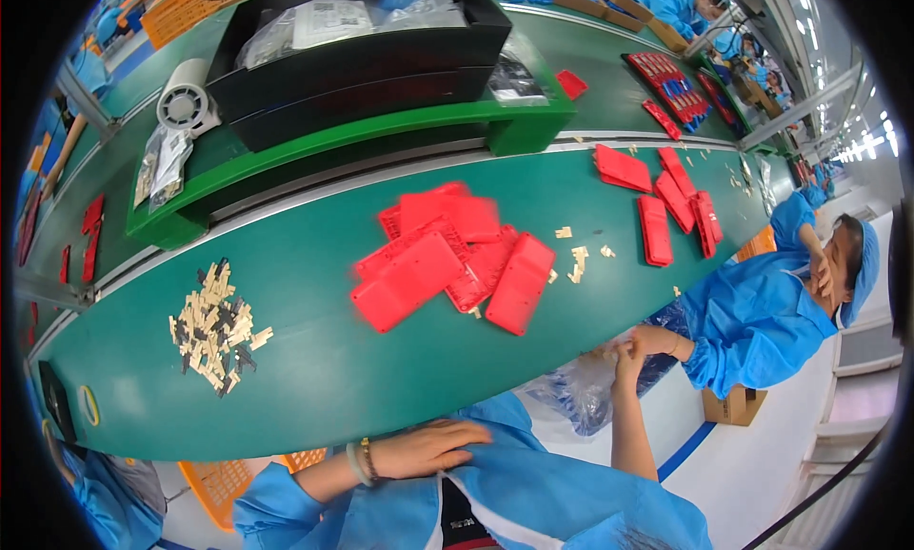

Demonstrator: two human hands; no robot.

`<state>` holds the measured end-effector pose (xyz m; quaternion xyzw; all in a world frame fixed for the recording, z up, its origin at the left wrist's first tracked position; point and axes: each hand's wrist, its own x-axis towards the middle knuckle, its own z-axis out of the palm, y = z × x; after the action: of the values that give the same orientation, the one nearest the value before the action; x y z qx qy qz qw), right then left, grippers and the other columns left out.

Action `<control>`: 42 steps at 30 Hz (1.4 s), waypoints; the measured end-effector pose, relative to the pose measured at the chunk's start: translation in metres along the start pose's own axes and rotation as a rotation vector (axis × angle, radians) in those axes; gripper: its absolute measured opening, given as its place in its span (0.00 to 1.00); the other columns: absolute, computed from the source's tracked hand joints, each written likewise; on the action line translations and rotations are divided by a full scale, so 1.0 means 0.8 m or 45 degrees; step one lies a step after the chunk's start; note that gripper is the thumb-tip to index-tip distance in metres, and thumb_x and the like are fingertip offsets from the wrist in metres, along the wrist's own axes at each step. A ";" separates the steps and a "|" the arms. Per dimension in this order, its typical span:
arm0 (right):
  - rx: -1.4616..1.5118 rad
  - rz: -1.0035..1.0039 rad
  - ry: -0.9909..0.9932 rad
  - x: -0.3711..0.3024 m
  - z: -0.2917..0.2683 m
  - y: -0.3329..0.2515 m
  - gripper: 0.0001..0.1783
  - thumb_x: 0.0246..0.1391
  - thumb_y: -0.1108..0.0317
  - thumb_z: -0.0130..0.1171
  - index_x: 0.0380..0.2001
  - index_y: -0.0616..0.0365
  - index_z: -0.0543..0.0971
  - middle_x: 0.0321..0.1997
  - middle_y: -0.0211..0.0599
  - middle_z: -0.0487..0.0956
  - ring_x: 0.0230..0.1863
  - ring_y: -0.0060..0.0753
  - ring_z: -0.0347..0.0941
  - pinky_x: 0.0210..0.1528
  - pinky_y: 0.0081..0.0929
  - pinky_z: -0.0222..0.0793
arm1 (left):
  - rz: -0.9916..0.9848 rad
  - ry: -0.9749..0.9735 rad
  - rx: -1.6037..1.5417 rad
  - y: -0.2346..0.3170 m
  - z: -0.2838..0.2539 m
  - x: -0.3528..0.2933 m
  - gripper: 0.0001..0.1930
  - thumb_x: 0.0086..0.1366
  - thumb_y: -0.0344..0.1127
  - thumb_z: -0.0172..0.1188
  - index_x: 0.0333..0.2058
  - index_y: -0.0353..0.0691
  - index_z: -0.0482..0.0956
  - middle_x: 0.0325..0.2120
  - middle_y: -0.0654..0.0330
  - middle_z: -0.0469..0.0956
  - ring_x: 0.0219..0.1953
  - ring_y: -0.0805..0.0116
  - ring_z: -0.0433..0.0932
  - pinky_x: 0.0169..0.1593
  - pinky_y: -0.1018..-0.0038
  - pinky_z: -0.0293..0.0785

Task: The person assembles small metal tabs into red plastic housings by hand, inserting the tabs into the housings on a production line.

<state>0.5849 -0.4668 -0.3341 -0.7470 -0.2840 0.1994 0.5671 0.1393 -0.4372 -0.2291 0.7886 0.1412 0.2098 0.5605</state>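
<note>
My left hand (433, 447) lies flat against the front of my blue smock, fingers stretched out and holding nothing. A beaded bracelet and a pale bangle are on that wrist. My right hand (622, 361) reaches off to the right, over a clear plastic bag (581, 388) with blue contents. It meets a co-worker's hand (657, 340) there, and its fingers are too blurred to read. Ahead of me on the green table (314, 379) is a heap of red plastic casings (409, 274). Left of it sits a pile of small cream and black plastic parts (214, 331).
More red casings (657, 231) and loose cream pieces (578, 262) lie to the right. A green stand (371, 136) carries black trays (362, 83) with bagged parts; a white fan (188, 98) is beside it. An orange basket (219, 488) is below the table's near edge. A co-worker (762, 312) sits at right.
</note>
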 end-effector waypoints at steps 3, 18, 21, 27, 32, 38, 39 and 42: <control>-0.119 0.970 -0.069 0.009 -0.010 0.042 0.27 0.56 0.77 0.47 0.61 0.60 0.62 0.60 0.43 0.68 0.58 0.37 0.67 0.53 0.32 0.66 | -0.601 0.105 -0.351 -0.080 0.004 -0.079 0.17 0.65 0.34 0.52 0.51 0.36 0.73 0.49 0.49 0.74 0.49 0.53 0.74 0.54 0.61 0.70; -1.402 -0.326 -0.449 0.011 0.040 0.149 0.27 0.52 0.60 0.56 0.58 0.48 0.69 0.72 0.48 0.49 0.72 0.57 0.42 0.66 0.58 0.42 | -0.718 0.304 0.185 0.101 -0.086 -0.082 0.14 0.53 0.19 0.55 0.40 0.34 0.78 0.40 0.50 0.77 0.36 0.51 0.79 0.40 0.64 0.76; -1.277 -0.535 -0.015 0.019 0.025 0.123 0.31 0.51 0.58 0.58 0.59 0.50 0.68 0.68 0.48 0.57 0.70 0.52 0.48 0.66 0.53 0.45 | -0.525 0.606 0.366 0.099 -0.101 -0.042 0.11 0.50 0.20 0.59 0.35 0.34 0.79 0.38 0.52 0.77 0.39 0.51 0.78 0.43 0.64 0.74; -1.608 0.196 -0.128 0.063 0.042 0.124 0.37 0.53 0.53 0.57 0.64 0.51 0.61 0.70 0.48 0.53 0.69 0.56 0.49 0.65 0.52 0.52 | -0.559 0.832 1.317 0.072 -0.122 0.015 0.35 0.47 0.23 0.65 0.57 0.41 0.68 0.63 0.46 0.56 0.65 0.45 0.56 0.64 0.56 0.54; -1.236 -0.298 -0.623 0.041 0.007 0.299 0.35 0.53 0.52 0.54 0.62 0.54 0.63 0.63 0.53 0.65 0.64 0.56 0.60 0.61 0.48 0.59 | -0.579 0.759 1.258 0.017 -0.142 0.058 0.43 0.45 0.27 0.69 0.62 0.42 0.61 0.64 0.47 0.55 0.65 0.45 0.56 0.63 0.56 0.57; -1.311 0.046 -0.349 0.043 0.018 0.152 0.22 0.54 0.56 0.58 0.46 0.60 0.78 0.41 0.51 0.80 0.41 0.49 0.78 0.43 0.40 0.72 | -0.633 0.814 1.086 0.003 -0.143 0.036 0.43 0.47 0.27 0.68 0.63 0.42 0.60 0.65 0.49 0.53 0.66 0.47 0.54 0.65 0.60 0.55; -1.212 -0.007 -0.178 0.040 0.009 0.131 0.21 0.54 0.56 0.59 0.44 0.60 0.79 0.38 0.49 0.81 0.38 0.47 0.78 0.41 0.39 0.72 | -0.649 0.835 1.115 0.004 -0.143 0.035 0.42 0.47 0.27 0.68 0.63 0.41 0.59 0.65 0.49 0.54 0.66 0.47 0.53 0.66 0.59 0.54; -0.843 -0.037 0.188 0.047 -0.045 0.109 0.21 0.56 0.53 0.58 0.38 0.64 0.79 0.32 0.41 0.81 0.33 0.36 0.76 0.38 0.32 0.71 | -0.538 0.753 1.235 0.036 -0.134 0.057 0.40 0.51 0.34 0.66 0.62 0.40 0.60 0.65 0.48 0.54 0.67 0.44 0.52 0.67 0.54 0.49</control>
<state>0.6532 -0.4859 -0.4072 -0.8988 -0.3022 0.0337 0.3158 0.1266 -0.3377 -0.1636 0.8174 0.5239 0.2159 0.1035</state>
